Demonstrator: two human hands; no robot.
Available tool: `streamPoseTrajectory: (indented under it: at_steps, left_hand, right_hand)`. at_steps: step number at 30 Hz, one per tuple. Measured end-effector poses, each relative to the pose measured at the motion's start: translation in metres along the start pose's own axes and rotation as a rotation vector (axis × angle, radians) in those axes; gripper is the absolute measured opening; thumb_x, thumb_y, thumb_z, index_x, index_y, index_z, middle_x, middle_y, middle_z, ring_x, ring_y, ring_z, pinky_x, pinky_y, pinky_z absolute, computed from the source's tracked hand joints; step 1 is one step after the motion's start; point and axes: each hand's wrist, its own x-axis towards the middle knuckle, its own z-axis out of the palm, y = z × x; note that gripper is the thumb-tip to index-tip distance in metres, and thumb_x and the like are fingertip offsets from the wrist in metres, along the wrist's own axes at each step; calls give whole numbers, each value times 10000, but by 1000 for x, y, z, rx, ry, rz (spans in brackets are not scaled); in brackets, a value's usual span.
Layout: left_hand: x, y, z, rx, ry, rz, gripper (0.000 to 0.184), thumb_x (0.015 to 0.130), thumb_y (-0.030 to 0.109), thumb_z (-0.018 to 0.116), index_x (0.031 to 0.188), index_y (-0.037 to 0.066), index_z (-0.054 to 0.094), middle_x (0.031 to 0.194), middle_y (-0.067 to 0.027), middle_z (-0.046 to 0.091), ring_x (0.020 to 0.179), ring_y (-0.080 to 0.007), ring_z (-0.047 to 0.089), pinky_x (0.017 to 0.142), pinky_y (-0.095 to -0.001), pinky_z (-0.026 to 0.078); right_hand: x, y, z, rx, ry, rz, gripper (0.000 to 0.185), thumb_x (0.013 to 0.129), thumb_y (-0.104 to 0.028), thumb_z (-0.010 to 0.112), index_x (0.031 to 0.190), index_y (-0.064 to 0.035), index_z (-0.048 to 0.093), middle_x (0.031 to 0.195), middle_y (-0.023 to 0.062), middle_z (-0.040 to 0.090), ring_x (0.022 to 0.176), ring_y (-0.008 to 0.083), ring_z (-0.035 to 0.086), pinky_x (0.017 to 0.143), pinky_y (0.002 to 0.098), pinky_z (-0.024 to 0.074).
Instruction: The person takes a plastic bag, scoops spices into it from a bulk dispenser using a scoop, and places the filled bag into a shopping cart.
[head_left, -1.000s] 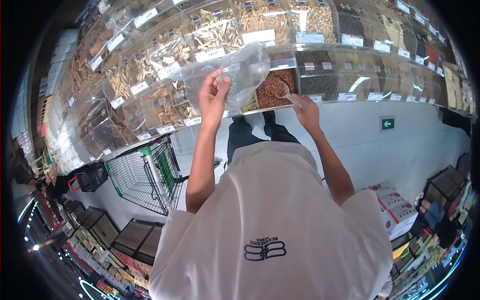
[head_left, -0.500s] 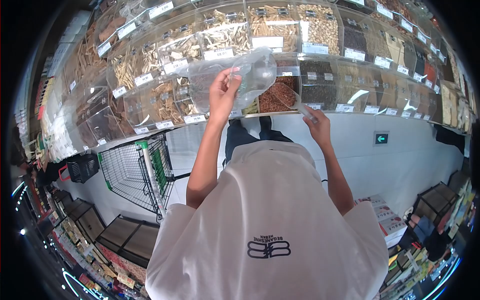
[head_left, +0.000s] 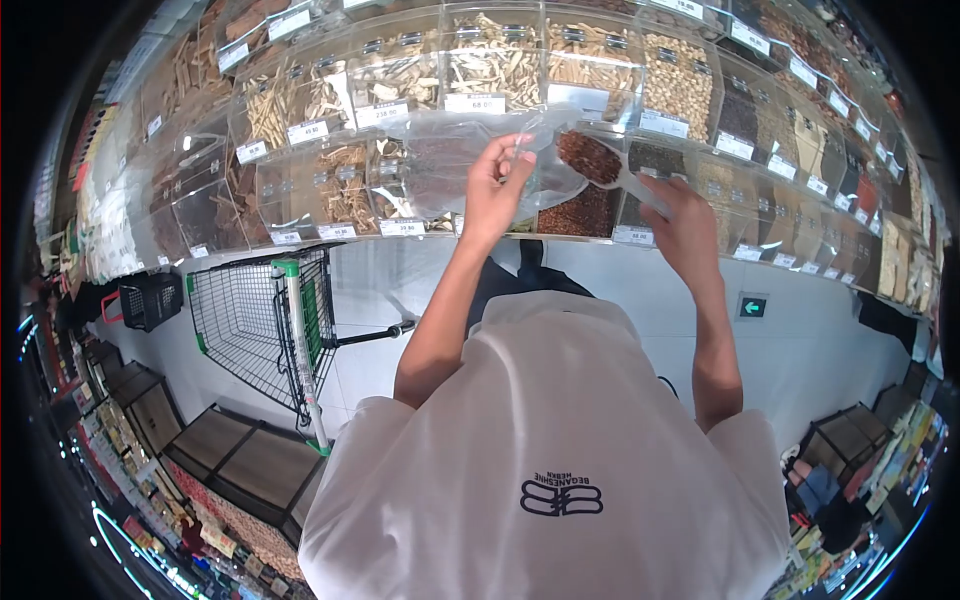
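My left hand point(head_left: 498, 185) pinches the edge of a clear plastic bag point(head_left: 435, 165), which spreads out to both sides of it over the front bins. My right hand point(head_left: 682, 215) is closed around the handle of a pale scoop point(head_left: 630, 182). Heaped in the scoop's bowl are small reddish-brown dried pieces point(head_left: 588, 157), held up close to the right side of the bag. Just below the scoop is a bin of the same reddish-brown pieces point(head_left: 575, 215). The bag's mouth is hard to make out.
Rows of clear bins with dried goods, such as pale slices point(head_left: 495, 58) and round beige pieces point(head_left: 678, 80), rise ahead with price labels point(head_left: 475, 103). A shopping cart point(head_left: 265, 325) stands to the left, beside a black basket point(head_left: 150, 300). A green arrow sign point(head_left: 753, 306) marks the floor.
The scoop has come up out of the bin, loaded with reddish-brown pieces, toward the bag. My left hand and the bag have shifted slightly right in view.
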Motion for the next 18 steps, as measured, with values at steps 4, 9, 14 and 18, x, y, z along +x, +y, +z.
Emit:
streamPoseTrajectory:
  at_steps: [4,9,14,18]
  left_hand:
    - [-3,5,4,-28,55,0,240,936,73,631,1170,19,634,830,57,598,629,15,376,538,-181,311]
    - [-6,11,0,-53,89,0,242,941,68,624,1177,18,629,807,63,584,620,13,378,535,-180,308]
    - [-6,20,-5,-23,75,-54,245,949,81,625,1189,27,621,784,72,559,621,14,376,534,-175,299]
    - [0,8,-11,-18,74,-19,250,951,113,644,1189,39,623,795,91,555,640,20,390,535,-175,286]
  right_hand:
    - [46,-49,40,-297,-16,-261,403,744,9,632,1132,-81,693,931,138,635,800,288,686,649,381,560]
    - [44,-39,21,-312,94,-162,394,761,20,608,1119,-113,704,929,106,640,758,275,688,634,367,555]
    - [-14,4,-18,-77,79,87,370,797,-13,667,1144,-133,709,933,107,655,746,317,669,652,401,527]
    - [-54,34,3,-88,-7,154,374,783,-30,689,1143,-133,709,933,119,654,749,324,671,654,413,530]
